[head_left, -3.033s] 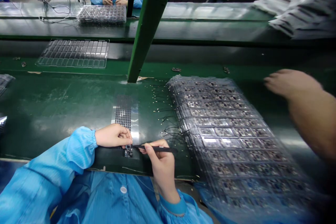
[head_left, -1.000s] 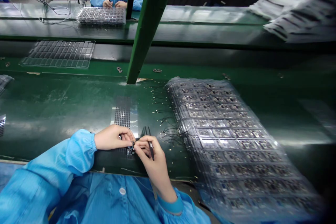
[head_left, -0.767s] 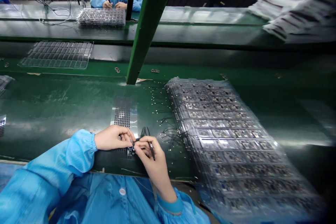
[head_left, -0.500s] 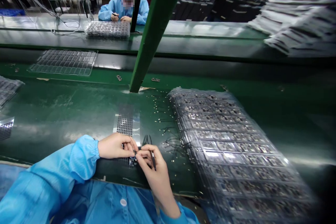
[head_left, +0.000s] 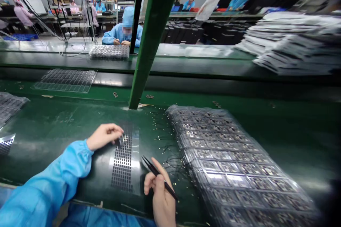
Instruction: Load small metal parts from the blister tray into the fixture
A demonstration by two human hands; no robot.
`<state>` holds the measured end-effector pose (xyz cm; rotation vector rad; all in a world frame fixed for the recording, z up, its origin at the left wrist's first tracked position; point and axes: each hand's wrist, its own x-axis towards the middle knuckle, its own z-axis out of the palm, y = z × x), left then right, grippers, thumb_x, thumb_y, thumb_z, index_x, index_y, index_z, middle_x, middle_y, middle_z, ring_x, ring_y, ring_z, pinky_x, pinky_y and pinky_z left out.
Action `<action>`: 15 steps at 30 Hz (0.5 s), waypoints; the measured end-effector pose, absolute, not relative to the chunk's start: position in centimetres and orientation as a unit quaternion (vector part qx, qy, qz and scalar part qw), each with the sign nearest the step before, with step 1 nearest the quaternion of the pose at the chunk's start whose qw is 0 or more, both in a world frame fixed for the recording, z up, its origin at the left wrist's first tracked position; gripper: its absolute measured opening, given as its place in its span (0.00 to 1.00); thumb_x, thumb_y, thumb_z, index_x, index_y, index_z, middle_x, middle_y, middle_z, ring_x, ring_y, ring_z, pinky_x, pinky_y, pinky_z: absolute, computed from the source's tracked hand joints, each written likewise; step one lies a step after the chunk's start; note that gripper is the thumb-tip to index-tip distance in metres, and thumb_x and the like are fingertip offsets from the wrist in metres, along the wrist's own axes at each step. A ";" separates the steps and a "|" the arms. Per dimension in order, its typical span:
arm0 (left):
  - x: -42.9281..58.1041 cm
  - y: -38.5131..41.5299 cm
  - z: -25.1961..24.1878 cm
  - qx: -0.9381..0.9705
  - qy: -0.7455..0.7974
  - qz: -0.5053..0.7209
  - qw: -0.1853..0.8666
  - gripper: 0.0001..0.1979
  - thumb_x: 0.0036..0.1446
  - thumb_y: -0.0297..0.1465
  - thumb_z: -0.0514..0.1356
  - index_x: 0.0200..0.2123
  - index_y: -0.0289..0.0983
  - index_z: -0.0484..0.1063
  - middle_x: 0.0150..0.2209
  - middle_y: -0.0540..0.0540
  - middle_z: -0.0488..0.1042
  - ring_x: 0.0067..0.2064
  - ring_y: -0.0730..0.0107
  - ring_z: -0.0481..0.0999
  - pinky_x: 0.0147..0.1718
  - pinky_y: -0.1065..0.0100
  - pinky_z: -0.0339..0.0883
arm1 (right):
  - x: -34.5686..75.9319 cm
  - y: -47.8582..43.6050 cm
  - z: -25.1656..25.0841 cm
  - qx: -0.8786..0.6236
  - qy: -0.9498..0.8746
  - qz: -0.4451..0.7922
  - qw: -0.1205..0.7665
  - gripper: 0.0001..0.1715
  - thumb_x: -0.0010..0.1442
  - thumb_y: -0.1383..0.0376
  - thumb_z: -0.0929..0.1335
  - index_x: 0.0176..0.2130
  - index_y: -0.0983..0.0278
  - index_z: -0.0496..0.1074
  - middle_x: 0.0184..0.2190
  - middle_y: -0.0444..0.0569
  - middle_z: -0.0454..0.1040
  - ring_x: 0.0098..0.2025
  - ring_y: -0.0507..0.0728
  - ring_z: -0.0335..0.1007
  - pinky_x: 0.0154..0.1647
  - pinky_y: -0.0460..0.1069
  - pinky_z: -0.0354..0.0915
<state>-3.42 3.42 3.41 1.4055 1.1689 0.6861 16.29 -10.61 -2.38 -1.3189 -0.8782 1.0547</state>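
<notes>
My left hand (head_left: 104, 135), in a blue sleeve, pinches a small dark circuit part (head_left: 119, 142) and holds it just above the left edge of a shiny sheet of tiny black squares (head_left: 123, 159) on the green bench. My right hand (head_left: 161, 195) rests near the bench's front edge, fingers closed on black tweezers (head_left: 159, 177) whose tips point up and to the left, apart from the sheet. Thin black wires (head_left: 170, 149) lie scattered between the sheet and a stack of clear trays (head_left: 234, 163) filled with small boards on the right.
A slanted green post (head_left: 149, 46) rises from the bench behind the sheet. An empty clear tray (head_left: 65, 79) lies on the conveyor at the back left. A person in blue sits across at another tray (head_left: 109, 51). Stacked trays (head_left: 293, 42) pile up at the far right.
The hands have parted: my left hand lifted the small part up to the sheet's left edge, my right hand drew back with the tweezers. The view tilted upward.
</notes>
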 end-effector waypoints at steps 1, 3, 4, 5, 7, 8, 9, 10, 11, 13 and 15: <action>-4.0 5.4 3.6 0.564 0.531 0.333 0.537 0.12 0.51 0.34 0.63 0.36 0.32 0.75 0.32 0.46 0.76 0.28 0.76 0.71 0.25 0.76 0.67 | 16.4 -10.5 -2.6 -0.561 -0.373 0.456 0.582 0.25 0.62 0.49 0.61 0.54 0.56 0.67 0.20 0.41 0.68 0.16 0.52 0.63 0.17 0.46 0.64; -5.3 9.8 4.1 0.483 0.615 0.409 0.469 0.10 0.51 0.31 0.63 0.37 0.32 0.75 0.33 0.45 0.76 0.29 0.75 0.73 0.25 0.77 0.67 | 16.5 -10.4 -2.8 -0.559 -0.378 0.464 0.574 0.25 0.61 0.49 0.62 0.55 0.53 0.67 0.24 0.43 0.71 0.18 0.53 0.65 0.19 0.48 0.67; -5.9 12.0 4.3 0.462 0.638 0.430 0.441 0.10 0.53 0.31 0.62 0.38 0.32 0.75 0.35 0.44 0.76 0.30 0.76 0.73 0.25 0.78 0.67 | 16.6 -10.3 -2.8 -0.558 -0.386 0.465 0.568 0.25 0.61 0.49 0.62 0.55 0.53 0.67 0.26 0.44 0.73 0.19 0.54 0.67 0.22 0.49 0.69; -6.4 14.0 4.5 0.448 0.653 0.444 0.420 0.11 0.54 0.30 0.61 0.40 0.32 0.74 0.37 0.43 0.76 0.31 0.75 0.73 0.26 0.78 0.67 | 16.7 -10.2 -2.7 -0.559 -0.394 0.464 0.563 0.25 0.61 0.49 0.62 0.55 0.53 0.67 0.28 0.45 0.75 0.20 0.55 0.69 0.25 0.51 0.71; -7.4 17.3 4.7 0.415 0.686 0.462 0.379 0.14 0.52 0.27 0.62 0.43 0.29 0.72 0.40 0.38 0.75 0.33 0.72 0.75 0.26 0.76 0.69 | 16.6 -10.1 -2.3 -0.562 -0.402 0.457 0.560 0.25 0.60 0.48 0.62 0.53 0.53 0.69 0.29 0.47 0.76 0.21 0.57 0.71 0.27 0.53 0.72; -7.8 18.3 4.8 0.400 0.700 0.470 0.360 0.17 0.51 0.26 0.63 0.45 0.28 0.71 0.42 0.36 0.74 0.34 0.70 0.75 0.26 0.75 0.69 | 16.6 -10.0 -2.1 -0.564 -0.401 0.452 0.563 0.25 0.59 0.48 0.63 0.52 0.54 0.70 0.29 0.48 0.77 0.20 0.57 0.71 0.27 0.53 0.73; -8.2 19.0 4.7 0.386 0.713 0.478 0.339 0.19 0.50 0.25 0.64 0.46 0.27 0.69 0.44 0.34 0.73 0.34 0.68 0.76 0.25 0.74 0.70 | 16.5 -9.9 -1.9 -0.565 -0.398 0.448 0.568 0.24 0.59 0.49 0.64 0.50 0.54 0.72 0.29 0.48 0.77 0.20 0.58 0.71 0.26 0.53 0.73; -8.4 19.4 4.6 0.375 0.721 0.488 0.317 0.21 0.49 0.24 0.64 0.48 0.27 0.68 0.46 0.32 0.71 0.35 0.66 0.76 0.25 0.73 0.70 | 16.4 -9.8 -1.7 -0.563 -0.395 0.443 0.574 0.22 0.58 0.49 0.65 0.48 0.53 0.73 0.28 0.48 0.77 0.20 0.58 0.71 0.25 0.52 0.73; -8.5 19.3 4.4 0.370 0.726 0.499 0.295 0.22 0.50 0.23 0.63 0.50 0.27 0.67 0.48 0.32 0.69 0.36 0.65 0.77 0.25 0.73 0.71 | 16.2 -9.7 -1.6 -0.561 -0.394 0.440 0.580 0.20 0.57 0.50 0.66 0.46 0.53 0.75 0.28 0.48 0.77 0.21 0.57 0.71 0.24 0.51 0.72; -8.0 18.5 4.2 0.369 0.725 0.523 0.253 0.22 0.54 0.23 0.59 0.53 0.31 0.64 0.52 0.34 0.66 0.40 0.66 0.76 0.26 0.75 0.70 | 16.0 -9.6 -1.4 -0.552 -0.395 0.439 0.589 0.16 0.55 0.51 0.68 0.41 0.54 0.76 0.27 0.47 0.76 0.22 0.57 0.71 0.22 0.50 0.72; -6.2 16.7 4.1 0.399 0.698 0.552 0.220 0.20 0.57 0.24 0.54 0.54 0.35 0.62 0.53 0.38 0.66 0.42 0.68 0.75 0.26 0.78 0.69 | 15.7 -9.6 -1.3 -0.541 -0.403 0.444 0.590 0.13 0.54 0.53 0.69 0.38 0.55 0.77 0.25 0.46 0.75 0.23 0.58 0.72 0.22 0.48 0.71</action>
